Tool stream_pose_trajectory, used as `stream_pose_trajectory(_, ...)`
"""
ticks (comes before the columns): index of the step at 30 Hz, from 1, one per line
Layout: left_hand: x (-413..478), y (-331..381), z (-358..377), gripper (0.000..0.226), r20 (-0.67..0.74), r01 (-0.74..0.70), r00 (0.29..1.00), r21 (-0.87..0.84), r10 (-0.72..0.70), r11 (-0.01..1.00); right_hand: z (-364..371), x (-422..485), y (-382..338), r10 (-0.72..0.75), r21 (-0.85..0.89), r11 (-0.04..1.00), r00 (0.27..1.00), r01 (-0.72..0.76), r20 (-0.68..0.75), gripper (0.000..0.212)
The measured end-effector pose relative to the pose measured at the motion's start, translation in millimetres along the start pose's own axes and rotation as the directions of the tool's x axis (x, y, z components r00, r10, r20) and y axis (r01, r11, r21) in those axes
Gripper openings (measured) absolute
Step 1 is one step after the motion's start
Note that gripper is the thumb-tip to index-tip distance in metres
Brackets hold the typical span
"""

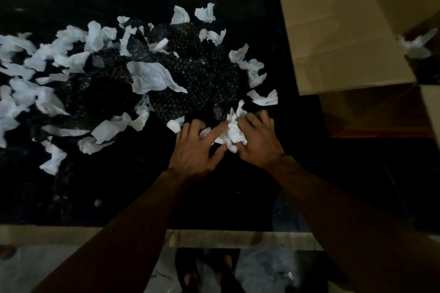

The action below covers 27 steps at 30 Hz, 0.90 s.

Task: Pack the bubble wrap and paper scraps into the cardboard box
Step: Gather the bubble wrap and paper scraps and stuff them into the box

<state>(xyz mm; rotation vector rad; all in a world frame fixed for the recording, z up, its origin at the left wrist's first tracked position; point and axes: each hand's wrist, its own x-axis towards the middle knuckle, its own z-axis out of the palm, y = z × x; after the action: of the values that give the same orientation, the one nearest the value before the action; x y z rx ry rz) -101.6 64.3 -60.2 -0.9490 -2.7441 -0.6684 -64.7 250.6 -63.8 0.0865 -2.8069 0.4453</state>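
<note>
White paper scraps (152, 76) lie scattered over dark bubble wrap (188, 71) on a black tabletop (119, 185). An open cardboard box (338, 38) stands at the right, with a few scraps (416, 46) inside. My left hand (197, 150) and right hand (258, 140) are together at the near right edge of the pile. Between them is a bunch of crumpled scraps (234, 132). My right hand's fingers curl over the bunch. My left hand's fingers are spread, its index finger pressing against the paper.
The table's near edge (214, 238) runs across the bottom, with a pale floor and my feet (207, 273) below it. A small stray scrap (97, 202) lies alone near the front. The box's flap (431, 107) hangs out at the right.
</note>
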Motion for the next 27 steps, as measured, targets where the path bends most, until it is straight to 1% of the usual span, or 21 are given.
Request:
stream_pose_trajectory(2,4.9,3.3,-1.4,0.045,-0.005,-0.012,1.0,-0.009,0.012,1.0,-6.1,-0.3,-1.1,0.009,0.099,0.995,1.0,-0.011,0.016,0.035)
stream_pose_trajectory(3,8.0,4.2,-0.3,0.043,-0.014,-0.029,0.999,-0.01,0.029,1.0,-9.0,1.9,-1.9,0.048,0.164,0.985,0.998,-0.053,0.038,0.036)
stream_pose_trajectory(5,13.1,5.5,2.7,0.04,-0.017,-0.069,0.997,0.011,0.069,0.998,-12.1,7.9,-0.2,0.117,0.249,0.959,0.989,-0.135,0.086,0.047)
stream_pose_trajectory(6,14.6,5.0,4.1,0.039,-0.007,-0.086,0.996,0.02,0.086,0.996,-11.6,8.2,-0.3,0.114,0.247,0.96,0.99,-0.131,0.083,0.05)
stream_pose_trajectory(7,15.0,3.9,5.4,0.038,-0.003,-0.095,0.995,0.021,0.095,0.995,-9.8,6.9,-1.0,0.091,0.217,0.971,0.995,-0.099,0.045,0.047)
stream_pose_trajectory(8,14.6,2.2,6.2,0.036,-0.008,-0.095,0.995,0.016,0.095,0.995,-5.4,4.6,0.9,0.075,0.178,0.982,0.997,-0.069,-0.029,0.04)
stream_pose_trajectory(10,12.5,-1.5,8.5,0.027,-0.044,-0.085,0.995,-0.014,0.084,0.996,-1.0,0.6,5.7,0.099,0.116,0.99,0.983,-0.082,-0.152,0.026)
stream_pose_trajectory(11,11.5,-3.0,9.9,0.023,-0.062,-0.079,0.995,-0.031,0.077,0.996,1.7,-0.8,7.4,0.121,0.107,0.989,0.977,-0.104,-0.173,0.022)
stream_pose_trajectory(12,11.2,-4.4,11.0,0.019,-0.076,-0.073,0.995,-0.049,0.07,0.996,3.6,-0.8,7.5,0.129,0.115,0.987,0.976,-0.11,-0.175,0.018)
stream_pose_trajectory(14,12.3,-5.8,10.7,0.013,-0.085,-0.065,0.995,-0.083,0.058,0.994,2.1,4.2,5.4,0.147,0.201,0.973,0.978,-0.116,-0.147,0.012)
stream_pose_trajectory(16,14.4,-4.8,7.0,0.012,-0.062,-0.042,0.997,-0.077,0.038,0.996,-10.4,9.6,-2.3,0.21,0.245,0.954,0.969,-0.175,-0.126,0.01)
stream_pose_trajectory(17,15.8,-3.4,4.8,0.017,-0.047,-0.028,0.999,-0.065,0.025,0.997,-17.4,11.3,-5.7,0.257,0.261,0.941,0.957,-0.216,-0.135,0.017)
stream_pose_trajectory(18,18.2,-1.1,2.0,0.025,-0.029,-0.018,0.999,-0.053,0.017,0.998,-24.5,13.1,-8.6,0.302,0.268,0.928,0.943,-0.258,-0.137,0.031)
stream_pose_trajectory(19,20.6,-0.8,1.9,0.032,-0.03,-0.022,0.999,-0.033,0.021,0.999,-30.2,16.4,-9.3,0.347,0.259,0.917,0.927,-0.304,-0.142,0.047)
stream_pose_trajectory(20,22.2,-1.0,2.9,0.033,-0.038,-0.037,0.999,-0.003,0.037,0.999,-31.4,20.8,-5.2,0.392,0.215,0.91,0.906,-0.355,-0.162,0.06)
stream_pose_trajectory(21,22.0,-2.8,6.9,0.028,-0.049,-0.055,0.997,0.025,0.056,0.998,-28.3,25.8,1.9,0.424,0.153,0.903,0.891,-0.401,-0.161,0.066)
stream_pose_trajectory(22,21.0,-4.9,10.2,0.027,-0.057,-0.061,0.996,0.046,0.064,0.997,-25.1,31.1,7.9,0.444,0.079,0.896,0.884,-0.437,-0.148,0.065)
stream_pose_trajectory(23,19.9,-7.3,12.0,0.029,-0.056,-0.048,0.997,0.041,0.051,0.998,-18.9,35.0,13.9,0.447,0.015,0.894,0.885,-0.449,-0.129,0.06)
stream_pose_trajectory(24,19.0,-9.1,12.1,0.031,-0.059,-0.006,0.998,0.013,0.007,1.0,-11.4,36.4,18.5,0.45,-0.019,0.89,0.885,-0.455,-0.12,0.053)
stream_pose_trajectory(26,17.6,-10.3,10.3,0.04,-0.082,0.056,0.995,-0.022,-0.058,0.998,1.1,34.1,24.3,0.454,-0.019,0.886,0.874,-0.464,-0.172,0.041)
stream_pose_trajectory(27,17.4,-10.0,9.8,0.042,-0.092,0.05,0.994,-0.019,-0.051,0.999,4.9,32.3,26.0,0.452,-0.013,0.886,0.87,-0.463,-0.199,0.036)
